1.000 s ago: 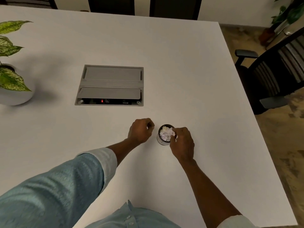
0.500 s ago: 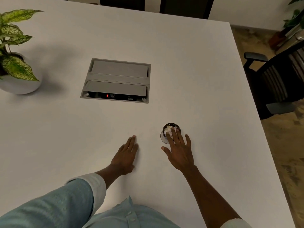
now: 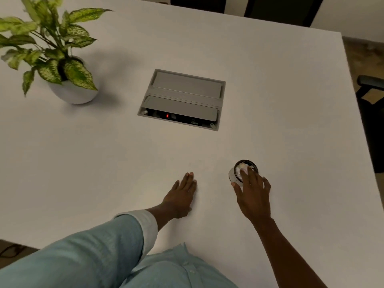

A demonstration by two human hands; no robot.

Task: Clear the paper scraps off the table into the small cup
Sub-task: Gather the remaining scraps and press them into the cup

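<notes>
A small dark-rimmed cup (image 3: 235, 173) stands on the white table (image 3: 291, 100), near its front right part. White and pinkish paper scraps (image 3: 243, 165) fill it to the rim. My right hand (image 3: 252, 192) is spread with straight fingers over the cup's near side, fingertips reaching onto its rim. My left hand (image 3: 181, 196) lies flat on the table to the left of the cup, fingers straight and together, holding nothing. No loose scraps show on the tabletop.
A grey cable box (image 3: 182, 98) with a half-open lid is sunk into the table's middle. A potted plant (image 3: 62, 65) in a white pot stands at the far left. Dark chairs (image 3: 372, 96) stand at the table's right edge and far side.
Both hands went from curled, the right pinching scraps at the cup, to flat with straight fingers. The left hand drew back from the cup. The camera view swung so the plant shows more.
</notes>
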